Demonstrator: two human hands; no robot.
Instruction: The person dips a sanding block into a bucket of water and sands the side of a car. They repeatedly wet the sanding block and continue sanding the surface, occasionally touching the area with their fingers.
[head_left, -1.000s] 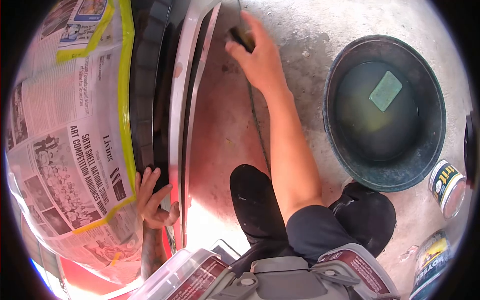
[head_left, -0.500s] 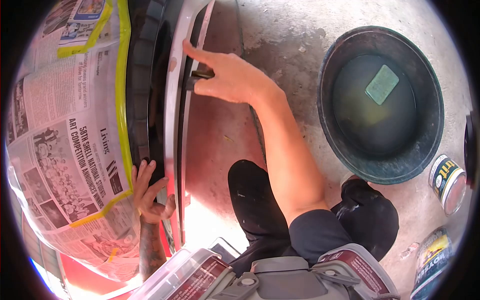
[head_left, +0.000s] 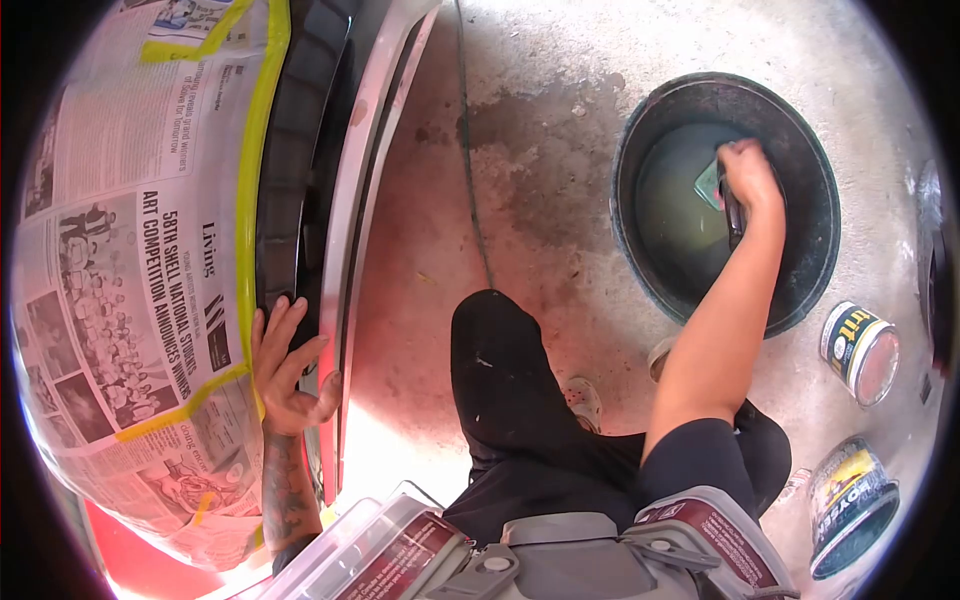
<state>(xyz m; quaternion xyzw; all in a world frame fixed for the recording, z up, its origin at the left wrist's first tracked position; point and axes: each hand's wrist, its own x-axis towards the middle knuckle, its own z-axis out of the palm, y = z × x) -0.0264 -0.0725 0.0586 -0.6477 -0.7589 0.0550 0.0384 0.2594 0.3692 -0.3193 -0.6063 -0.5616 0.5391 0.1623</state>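
Note:
My left hand [head_left: 290, 375] lies with fingers spread on the black trim [head_left: 288, 200], beside the yellow tape [head_left: 256, 180] edging newspaper [head_left: 130, 290] that covers a rounded car part. Next to it runs a pale curved panel edge [head_left: 352, 200]. My right hand [head_left: 750, 178] is inside a black tub [head_left: 640, 262] of cloudy water, its fingers closed on a dark thin piece [head_left: 736, 215] whose kind I cannot tell. Just left of those fingers is a green rectangular pad [head_left: 708, 184], partly hidden by the hand.
A labelled tin can [head_left: 858, 352] stands right of the tub, with a larger paint can [head_left: 850, 510] nearer me. A dark cable [head_left: 470, 170] runs along the wet-patched concrete floor [head_left: 550, 150]. My bent knee [head_left: 495, 330] is between the panel and tub.
My right hand has moved from the pale panel edge across to the right and down into the tub, beside the green pad. My left hand stays on the trim; the view has shifted slightly.

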